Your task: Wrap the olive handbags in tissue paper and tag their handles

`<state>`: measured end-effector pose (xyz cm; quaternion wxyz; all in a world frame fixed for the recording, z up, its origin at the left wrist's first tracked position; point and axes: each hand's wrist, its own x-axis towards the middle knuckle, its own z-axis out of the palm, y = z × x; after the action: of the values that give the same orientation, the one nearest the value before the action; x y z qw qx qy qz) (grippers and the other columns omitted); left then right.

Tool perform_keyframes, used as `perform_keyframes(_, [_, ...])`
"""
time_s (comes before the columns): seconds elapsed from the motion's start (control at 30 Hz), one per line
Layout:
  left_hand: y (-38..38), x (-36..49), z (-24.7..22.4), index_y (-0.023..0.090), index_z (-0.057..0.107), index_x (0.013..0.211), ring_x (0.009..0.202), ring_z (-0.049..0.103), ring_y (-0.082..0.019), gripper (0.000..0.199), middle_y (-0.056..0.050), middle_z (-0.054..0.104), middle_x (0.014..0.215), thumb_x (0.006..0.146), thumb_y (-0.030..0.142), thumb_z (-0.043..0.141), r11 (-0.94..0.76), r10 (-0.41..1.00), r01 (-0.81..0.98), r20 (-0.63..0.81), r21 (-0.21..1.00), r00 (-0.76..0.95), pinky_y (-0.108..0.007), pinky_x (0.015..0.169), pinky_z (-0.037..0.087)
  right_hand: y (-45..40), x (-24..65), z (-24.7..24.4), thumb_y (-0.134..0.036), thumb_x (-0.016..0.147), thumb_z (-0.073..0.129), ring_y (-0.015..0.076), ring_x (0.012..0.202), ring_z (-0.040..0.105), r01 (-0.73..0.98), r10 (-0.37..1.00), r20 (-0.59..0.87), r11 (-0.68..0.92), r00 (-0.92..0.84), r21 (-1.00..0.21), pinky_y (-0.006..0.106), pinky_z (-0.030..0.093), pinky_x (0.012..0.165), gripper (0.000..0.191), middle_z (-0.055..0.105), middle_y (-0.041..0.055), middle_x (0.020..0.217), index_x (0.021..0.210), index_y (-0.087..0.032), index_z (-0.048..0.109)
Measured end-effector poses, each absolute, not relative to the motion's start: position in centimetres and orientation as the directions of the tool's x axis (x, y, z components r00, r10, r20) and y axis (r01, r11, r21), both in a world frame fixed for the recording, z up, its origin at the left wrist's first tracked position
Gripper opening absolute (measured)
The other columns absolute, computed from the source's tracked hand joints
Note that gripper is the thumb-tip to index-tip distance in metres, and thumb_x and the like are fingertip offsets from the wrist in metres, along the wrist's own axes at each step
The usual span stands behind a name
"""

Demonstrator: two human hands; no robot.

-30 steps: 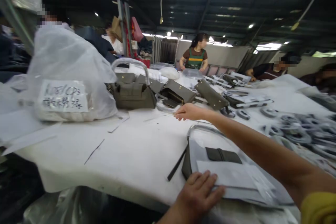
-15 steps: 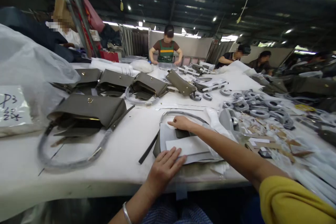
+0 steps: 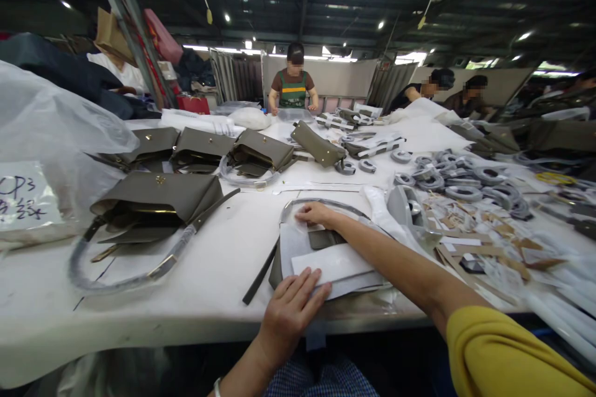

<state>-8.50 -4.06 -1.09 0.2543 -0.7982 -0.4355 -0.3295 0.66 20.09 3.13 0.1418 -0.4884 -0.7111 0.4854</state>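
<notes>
An olive handbag (image 3: pixel 275 272) lies on the table before me, largely hidden by a thin white wrapping sheet (image 3: pixel 294 240) and a folded white piece (image 3: pixel 338 263). My left hand (image 3: pixel 294 307) rests flat, fingers stretched, on the lower edge of these white layers. At the bag's far side my right hand (image 3: pixel 317 214) has its fingers curled together at the sheet's upper edge. Beside its wrist shows a small olive panel (image 3: pixel 325 239). The wrapped handle (image 3: pixel 335 202) arches beyond that hand, and a dark strap (image 3: pixel 261 273) sticks out to the left.
Another olive handbag (image 3: pixel 161 198) with a wrapped handle stands open at left, near a large plastic bag (image 3: pixel 60 118). More handbags (image 3: pixel 261 149) line the back. Wrapped coiled straps (image 3: pixel 465 186) and paper scraps (image 3: pixel 493 248) heap at right. A co-worker (image 3: pixel 293 84) stands across the table.
My right hand has drawn slightly left and the white sheet reaches up nearer to it. My left hand stays pressed on the layers. The view has shifted a little.
</notes>
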Motion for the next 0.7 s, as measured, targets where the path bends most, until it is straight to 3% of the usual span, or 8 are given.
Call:
perform_keyframes(0.17, [-4.6, -7.8, -1.1, 0.025, 0.058, 0.133, 0.127, 0.056, -0.019, 0.038, -0.003, 0.061, 0.136, 0.102, 0.016, 0.037, -0.479, 0.546, 0.873, 0.747, -0.093, 0.379, -0.033, 0.099, 0.045, 19.5, 0.5, 3.6, -0.028, 0.084, 0.070, 0.0128, 0.070, 0.070, 0.308, 0.822, -0.215, -0.051, -0.527, -0.950, 0.022, 0.055, 0.064, 0.016, 0.074, 0.0061, 0.082, 0.083, -0.014, 0.062])
perform_keyframes(0.4, [-4.6, -7.7, -1.0, 0.026, 0.056, 0.135, 0.128, 0.054, -0.020, 0.039, -0.002, 0.058, 0.140, 0.103, 0.017, 0.036, -0.472, 0.587, 0.878, 0.717, -0.073, 0.376, -0.035, 0.099, 0.046, 17.0, 2.0, 5.9, -0.049, 0.068, 0.081, 0.0195, 0.087, 0.072, 0.057, 0.761, -0.039, -0.003, -0.648, -0.998, 0.035, 0.055, 0.088, 0.044, 0.077, 0.0097, 0.092, 0.092, -0.013, 0.074])
perform_keyframes(0.53, [-4.6, -7.7, -0.9, 0.024, 0.054, 0.137, 0.128, 0.054, -0.020, 0.041, -0.004, 0.057, 0.140, 0.103, 0.016, 0.033, -0.483, 0.604, 0.873, 0.700, -0.059, 0.381, -0.037, 0.100, 0.047, 13.5, 4.5, 7.0, -0.047, 0.073, 0.077, 0.0233, 0.091, 0.072, 0.035, 0.709, 0.128, 0.210, -0.693, -0.977, 0.040, 0.054, 0.094, 0.037, 0.078, 0.0079, 0.094, 0.091, -0.015, 0.078])
perform_keyframes(0.7, [-4.7, -7.7, -1.3, 0.014, 0.054, 0.135, 0.128, 0.054, -0.021, 0.038, -0.007, 0.061, 0.136, 0.102, 0.016, 0.035, -0.493, 0.635, 0.870, 0.689, 0.015, 0.348, -0.039, 0.108, 0.042, 8.7, 7.8, 6.0, -0.022, 0.085, 0.067, 0.0199, 0.094, 0.072, 0.100, 0.597, 0.312, 0.555, -0.739, -0.826, 0.032, 0.056, 0.090, 0.017, 0.077, 0.0048, 0.100, 0.096, -0.021, 0.078])
